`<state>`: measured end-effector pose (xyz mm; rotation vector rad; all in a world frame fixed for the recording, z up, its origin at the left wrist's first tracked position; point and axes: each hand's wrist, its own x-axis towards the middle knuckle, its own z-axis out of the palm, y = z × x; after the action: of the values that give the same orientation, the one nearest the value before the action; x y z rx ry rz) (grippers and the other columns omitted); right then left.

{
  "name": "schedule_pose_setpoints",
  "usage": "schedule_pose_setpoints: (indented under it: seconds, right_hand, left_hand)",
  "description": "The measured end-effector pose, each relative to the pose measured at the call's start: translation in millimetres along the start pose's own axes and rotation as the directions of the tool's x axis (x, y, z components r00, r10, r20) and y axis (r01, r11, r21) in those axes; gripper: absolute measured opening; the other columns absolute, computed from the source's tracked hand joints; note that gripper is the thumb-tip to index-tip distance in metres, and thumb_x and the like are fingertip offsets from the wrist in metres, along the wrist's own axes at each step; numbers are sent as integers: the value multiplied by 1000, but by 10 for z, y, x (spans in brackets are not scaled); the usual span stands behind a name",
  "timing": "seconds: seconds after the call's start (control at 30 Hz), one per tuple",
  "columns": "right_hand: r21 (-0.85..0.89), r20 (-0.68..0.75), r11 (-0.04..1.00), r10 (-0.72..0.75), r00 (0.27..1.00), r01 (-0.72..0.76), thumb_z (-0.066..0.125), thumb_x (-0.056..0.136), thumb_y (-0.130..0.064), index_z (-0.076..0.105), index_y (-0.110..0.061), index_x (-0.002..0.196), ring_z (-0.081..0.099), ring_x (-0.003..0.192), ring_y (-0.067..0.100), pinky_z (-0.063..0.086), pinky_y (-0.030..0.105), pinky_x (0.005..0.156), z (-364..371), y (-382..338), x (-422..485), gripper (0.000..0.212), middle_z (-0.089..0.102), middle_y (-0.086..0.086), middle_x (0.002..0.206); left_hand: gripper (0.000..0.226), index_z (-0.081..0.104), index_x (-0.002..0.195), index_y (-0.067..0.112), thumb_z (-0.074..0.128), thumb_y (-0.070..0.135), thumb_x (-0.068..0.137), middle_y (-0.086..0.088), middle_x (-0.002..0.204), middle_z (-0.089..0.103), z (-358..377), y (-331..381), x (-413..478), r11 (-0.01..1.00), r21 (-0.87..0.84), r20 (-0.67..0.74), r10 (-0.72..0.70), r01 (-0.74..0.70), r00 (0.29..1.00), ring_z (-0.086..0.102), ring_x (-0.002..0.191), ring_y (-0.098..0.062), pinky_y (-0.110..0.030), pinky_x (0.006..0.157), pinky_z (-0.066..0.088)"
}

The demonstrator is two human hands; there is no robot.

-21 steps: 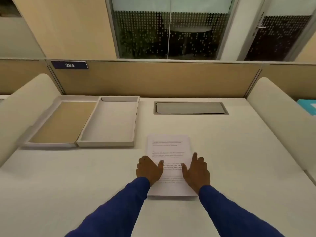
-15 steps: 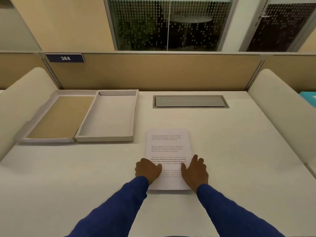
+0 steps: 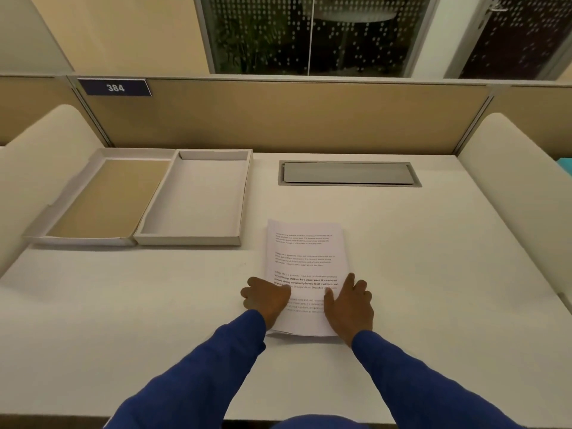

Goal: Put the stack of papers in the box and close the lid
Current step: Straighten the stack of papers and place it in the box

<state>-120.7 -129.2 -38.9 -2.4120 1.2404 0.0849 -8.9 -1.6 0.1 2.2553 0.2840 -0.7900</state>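
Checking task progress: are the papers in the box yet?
No, the stack of papers lies on the desk right of the empty box, under both hands.

Left hand [image 3: 266, 297] now curled at stack [image 3: 306, 258] edge

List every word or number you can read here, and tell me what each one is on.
"384": white digits on the dark blue plate fixed to the tan partition.
Top sheet of the stack of papers: several printed paragraphs, one in bold, but too small and blurred to quote reliably.
Open box and its lid: no writing visible.
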Motion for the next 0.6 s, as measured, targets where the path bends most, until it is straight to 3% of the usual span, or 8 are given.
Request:
schedule_pose_setpoints:
  seconds: [0.2, 0.4, 0.5, 0.6]
  right_hand:
    - [-14, -19, 1000, -2, 1000, 2, 39, 101, -53, 18, -9, 157, 48, 123, 28, 55, 39, 91, 42, 9, 18, 74, 39, 12, 146]
    - [-28, -38, 1000, -11, 999, 10, 38, 101, -55, 18, -10, 158, 50, 121, 26, 56, 36, 88, 67, 33, 28, 75, 41, 11, 143]
    - [-36, -39, 999, -18, 999, 17, 37, 101, -56, 17, -10, 158, 50, 120, 25, 56, 35, 88, 75, 51, 34, 76, 41, 10, 143]
    - [-45, -38, 999, -19, 999, 18, 36, 101, -56, 17, -10, 159, 50, 119, 24, 54, 34, 86, 74, 57, 38, 76, 42, 10, 141]
  left_hand:
    - [67, 38, 136, 5, 75, 28, 85, -15, 125, 63, -56, 4, 69, 974, -224, 128, -13, 41, 992, 66, 109, -34, -50, 95, 60]
    - [75, 45, 135, 9, 71, 43, 73, -12, 128, 63, -91, -59, 113, 986, -168, 142, 14, 10, 990, 62, 117, -35, -52, 99, 56]
    - [78, 52, 134, 6, 72, 38, 66, -15, 123, 68, -106, -62, 170, 953, -301, 218, 38, 30, 975, 70, 104, -35, -52, 90, 62]
    - [72, 52, 134, 4, 73, 33, 71, -14, 117, 71, -121, -48, 242, 943, -332, 226, 51, 28, 973, 73, 99, -34, -49, 86, 64]
